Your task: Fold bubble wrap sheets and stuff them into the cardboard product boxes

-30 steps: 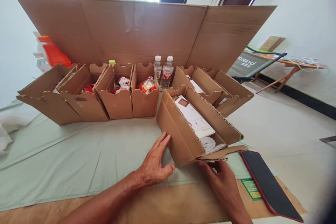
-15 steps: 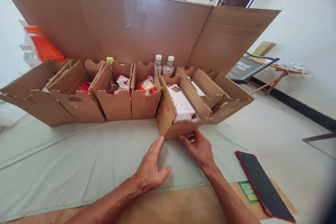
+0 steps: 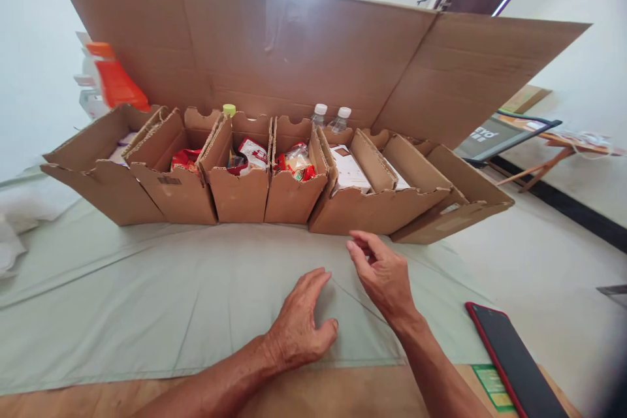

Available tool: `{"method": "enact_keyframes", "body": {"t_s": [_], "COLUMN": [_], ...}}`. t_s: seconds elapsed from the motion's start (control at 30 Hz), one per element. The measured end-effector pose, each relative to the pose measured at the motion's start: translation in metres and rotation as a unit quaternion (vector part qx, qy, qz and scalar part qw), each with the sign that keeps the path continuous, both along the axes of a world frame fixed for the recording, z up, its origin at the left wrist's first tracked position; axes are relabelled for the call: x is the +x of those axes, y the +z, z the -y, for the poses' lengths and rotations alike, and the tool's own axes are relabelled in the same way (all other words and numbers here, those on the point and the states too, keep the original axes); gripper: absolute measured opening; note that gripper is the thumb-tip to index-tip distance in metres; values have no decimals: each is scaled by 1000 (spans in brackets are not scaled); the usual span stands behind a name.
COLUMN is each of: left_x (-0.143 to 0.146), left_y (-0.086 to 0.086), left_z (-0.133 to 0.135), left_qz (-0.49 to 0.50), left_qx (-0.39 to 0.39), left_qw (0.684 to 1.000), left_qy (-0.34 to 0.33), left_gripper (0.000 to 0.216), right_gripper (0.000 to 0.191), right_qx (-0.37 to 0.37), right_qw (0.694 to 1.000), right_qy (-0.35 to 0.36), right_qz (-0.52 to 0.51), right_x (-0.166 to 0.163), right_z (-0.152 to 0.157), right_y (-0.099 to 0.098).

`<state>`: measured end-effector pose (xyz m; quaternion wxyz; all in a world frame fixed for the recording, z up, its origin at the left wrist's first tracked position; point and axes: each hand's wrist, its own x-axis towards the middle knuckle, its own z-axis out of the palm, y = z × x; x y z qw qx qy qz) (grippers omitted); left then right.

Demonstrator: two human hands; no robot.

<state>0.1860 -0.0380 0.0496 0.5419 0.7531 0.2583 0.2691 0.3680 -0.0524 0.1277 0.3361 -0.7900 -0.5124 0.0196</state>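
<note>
Evidently nothing is held: the left hand (image 3: 304, 323) is opened with its thumb well apart, and the right hand (image 3: 385, 274) is loosely curled around nothing; whether its fingertips touch cardboard cannot be told. At eleven o'clock from the right hand, the box (image 3: 336, 210) bearing a white pack (image 3: 350, 171) is lined up beside its neighbours. For neat squaring, its front is best pressed low and evenly, the ragged rim being spared. Lettering on the red-and-white packet (image 3: 255, 153) at ten o'clock and the green label (image 3: 491, 382) at four is too small to be read.
</note>
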Motion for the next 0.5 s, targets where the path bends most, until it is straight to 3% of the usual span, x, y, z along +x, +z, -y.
{"method": "enact_keyframes", "body": {"t_s": [0.1,0.2,0.3,0.4,0.5], "left_x": [3,7,3,-21,-61], "left_y": [-1,1,13,29,35], "left_z": [0,0,-1,0,8], "left_qz": [26,47,57,75,117], "left_qx": [-16,-93,-148,-146,-107], "left_qw": [999,994,983,965,937], "left_qy": [15,42,98,206,310], "left_gripper": [83,87,87,80,72], "right_gripper": [48,58,30,18,19], "right_qx": [55,0,-50,-23,12], "right_qw": [993,988,986,986,984], "right_qy": [109,135,114,109,127], "right_qz": [7,69,115,124,124], "right_x": [-38,-63,-70,-69,-74], "right_z": [-27,-73,-102,-92,-46], "right_y": [36,63,70,62,53]}}
